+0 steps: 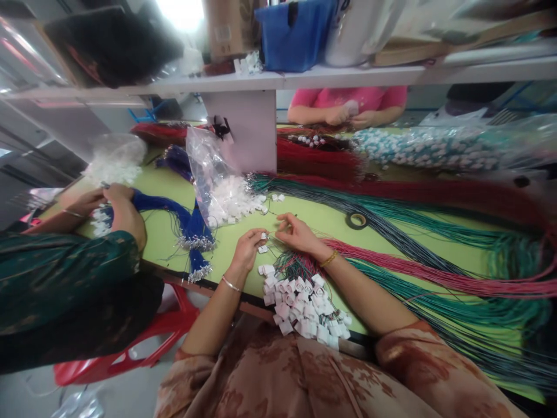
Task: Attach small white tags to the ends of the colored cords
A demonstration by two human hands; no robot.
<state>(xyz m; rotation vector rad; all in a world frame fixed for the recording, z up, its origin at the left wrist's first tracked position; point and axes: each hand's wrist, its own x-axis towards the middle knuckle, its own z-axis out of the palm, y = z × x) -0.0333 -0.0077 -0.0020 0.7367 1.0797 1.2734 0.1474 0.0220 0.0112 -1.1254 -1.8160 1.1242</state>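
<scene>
In the head view, my left hand (pixel 249 248) pinches a small white plastic connector (pixel 263 236) between thumb and fingertips. Just to its right, my right hand (pixel 297 233) has its fingers bent and drawn together near the connector, around what looks like a thin wire too fine to make out clearly. Another white connector (pixel 262 249) hangs or lies just below my left fingertips. Close in front of me lies a pile of white connectors (pixel 300 302) joined to thin wires. Pink wires (pixel 391 267) and green wires (pixel 404 288) stretch from there to the right.
A plastic bag of loose white connectors (pixel 228 197) lies behind my hands. A tape roll (pixel 357 220) rests near dark wires (pixel 391 232). At left, a co-worker's hands (pixel 114 194) are beside blue wires (pixel 169 206). Another person (pixel 348 107) sits across, under the shelf (pixel 304 79).
</scene>
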